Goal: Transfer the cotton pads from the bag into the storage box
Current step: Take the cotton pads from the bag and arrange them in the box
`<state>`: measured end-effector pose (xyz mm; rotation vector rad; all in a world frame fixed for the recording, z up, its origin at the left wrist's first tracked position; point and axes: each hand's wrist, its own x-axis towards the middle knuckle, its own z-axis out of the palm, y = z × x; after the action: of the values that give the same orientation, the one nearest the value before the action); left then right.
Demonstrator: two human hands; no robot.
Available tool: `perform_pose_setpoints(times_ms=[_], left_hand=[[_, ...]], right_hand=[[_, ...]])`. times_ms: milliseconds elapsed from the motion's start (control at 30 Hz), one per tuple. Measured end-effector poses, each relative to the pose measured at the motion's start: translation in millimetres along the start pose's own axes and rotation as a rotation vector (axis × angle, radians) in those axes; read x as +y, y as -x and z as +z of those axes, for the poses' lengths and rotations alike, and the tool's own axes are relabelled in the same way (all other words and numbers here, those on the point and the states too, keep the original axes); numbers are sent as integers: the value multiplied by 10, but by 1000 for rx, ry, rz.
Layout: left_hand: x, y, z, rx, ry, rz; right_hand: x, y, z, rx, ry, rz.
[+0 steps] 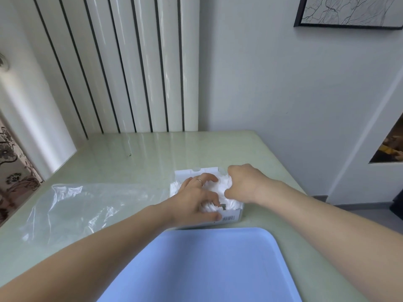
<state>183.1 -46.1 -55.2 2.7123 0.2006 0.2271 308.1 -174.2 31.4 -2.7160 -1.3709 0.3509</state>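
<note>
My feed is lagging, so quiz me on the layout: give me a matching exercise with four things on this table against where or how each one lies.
Things:
1. plastic bag
2. storage box
3. blue tray
4. left hand

Places or states:
A. nearest the camera, in front of the box
B. lying flat and see-through, left of the box
C. wears a ring, resting on the cotton pads
D. white, barcode label on its near side, filled with pads

Pairs: 1-B, 2-D, 3-A, 4-C
</note>
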Motion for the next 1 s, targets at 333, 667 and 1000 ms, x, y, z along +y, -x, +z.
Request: perform_pose_setpoints(times_ms=[333,667,1000], left_hand=[[-40,-7,50,100,101,4],[-82,71,44,157,87,112],[19,135,60,235,-181,275]], right_hand=[[-162,-38,49,-148,119,-45],[-119,-3,55,-50,88,-64],[175,-10,-38,3,-152,53]])
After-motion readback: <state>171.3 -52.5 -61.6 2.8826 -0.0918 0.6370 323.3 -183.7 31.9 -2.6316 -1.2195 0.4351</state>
